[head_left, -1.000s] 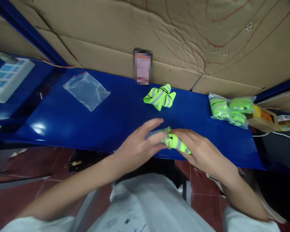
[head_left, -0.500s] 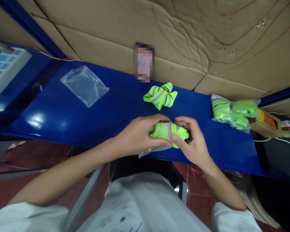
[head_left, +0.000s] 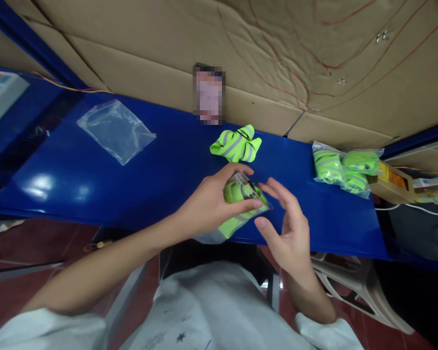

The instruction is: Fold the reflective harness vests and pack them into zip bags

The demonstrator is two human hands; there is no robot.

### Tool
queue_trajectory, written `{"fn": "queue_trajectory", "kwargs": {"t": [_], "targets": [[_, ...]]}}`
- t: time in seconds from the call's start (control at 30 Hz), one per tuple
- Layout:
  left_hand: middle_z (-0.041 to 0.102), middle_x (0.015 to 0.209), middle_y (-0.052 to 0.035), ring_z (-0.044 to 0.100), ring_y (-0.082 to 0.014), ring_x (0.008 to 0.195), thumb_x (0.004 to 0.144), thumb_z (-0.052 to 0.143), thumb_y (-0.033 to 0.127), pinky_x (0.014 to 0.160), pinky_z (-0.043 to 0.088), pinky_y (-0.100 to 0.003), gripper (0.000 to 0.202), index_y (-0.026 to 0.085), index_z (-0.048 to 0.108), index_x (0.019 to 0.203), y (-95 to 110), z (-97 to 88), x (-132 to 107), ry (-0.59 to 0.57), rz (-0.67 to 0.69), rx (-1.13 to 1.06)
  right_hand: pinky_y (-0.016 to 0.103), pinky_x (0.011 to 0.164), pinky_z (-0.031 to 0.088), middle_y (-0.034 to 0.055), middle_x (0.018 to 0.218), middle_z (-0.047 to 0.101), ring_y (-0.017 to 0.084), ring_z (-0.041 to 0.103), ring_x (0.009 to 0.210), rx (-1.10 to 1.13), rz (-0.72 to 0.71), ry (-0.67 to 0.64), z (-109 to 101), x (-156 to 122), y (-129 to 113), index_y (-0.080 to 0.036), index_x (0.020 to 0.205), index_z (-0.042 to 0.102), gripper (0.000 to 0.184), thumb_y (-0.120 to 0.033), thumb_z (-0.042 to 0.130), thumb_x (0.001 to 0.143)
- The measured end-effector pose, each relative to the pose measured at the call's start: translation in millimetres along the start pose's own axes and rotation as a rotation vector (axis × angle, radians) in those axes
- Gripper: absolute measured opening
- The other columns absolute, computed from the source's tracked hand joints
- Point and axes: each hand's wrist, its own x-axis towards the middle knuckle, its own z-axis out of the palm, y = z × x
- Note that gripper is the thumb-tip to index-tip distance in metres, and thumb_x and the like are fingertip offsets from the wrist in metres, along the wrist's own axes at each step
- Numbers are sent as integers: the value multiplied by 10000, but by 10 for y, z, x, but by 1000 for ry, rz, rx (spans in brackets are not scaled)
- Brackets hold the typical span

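My left hand (head_left: 219,199) grips a clear zip bag (head_left: 237,221) by its sides, thumb in front and fingers behind. Inside the bag lies a rolled neon-yellow reflective strap (head_left: 237,192) with grey stripes. Just right of the bag's mouth, my right hand (head_left: 286,228) has its thumb and fingers apart and holds nothing. Whether its fingertips touch the bag edge I cannot tell. Beyond the hands, a loose bundle of the same reflective strap (head_left: 237,144) rests on the blue table (head_left: 175,170).
An unfilled clear zip bag (head_left: 117,131) lies at left. A phone (head_left: 209,95) leans on the cardboard wall (head_left: 149,58). Bagged neon straps (head_left: 345,167) sit at right beside a cardboard box (head_left: 392,184). A plastic stool (head_left: 361,287) stands below the table's right end.
The strap end that stuck out of the bag is now inside it. My right hand has let go and opened, and the bag has tilted in my left hand.
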Motion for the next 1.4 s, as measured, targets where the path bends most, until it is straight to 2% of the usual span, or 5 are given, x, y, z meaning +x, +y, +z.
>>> {"fn": "queue_trajectory", "kwargs": {"t": [0.1,0.47,0.8,1.17,1.4], "targets": [[775,1018,-15,747,-195,902,786,877,413,838,579,-316,570,236,635,1271,-14,-4,-15,-7,25,-98,505,1111,498,82,1390,684,299,619,1315,-36,-24,-30,-67,49,9,-332,1463,587,554,-451,748,946],[768,1036,-2,736,-169,918,768,914,354,849,572,-270,510,219,672,1195,-22,-7,-59,80,86,-147,452,1109,524,101,1399,696,276,695,1250,-10,-172,-529,-424,441,-1,-284,1596,416,740,-560,693,967],[745,1181,-29,727,-197,1046,763,921,399,921,587,-289,557,226,669,1228,24,-35,-64,68,184,-83,470,1157,520,131,1559,566,287,609,1394,86,-232,-750,-480,724,-82,-254,1716,151,916,-664,558,1005],[724,1249,-63,741,-246,1061,717,929,524,953,618,-381,730,254,615,1318,-102,-54,24,98,148,-202,485,1178,506,80,1426,686,286,615,1394,110,-142,-558,-488,824,-103,-288,1655,349,779,-634,592,1001],[691,1321,-88,752,-239,1037,685,960,479,804,650,-306,794,245,572,1337,-256,-15,71,37,110,-389,545,1299,307,141,1615,506,256,429,1552,21,-366,-771,-358,925,-93,-232,1701,150,753,-609,383,1092]]}}
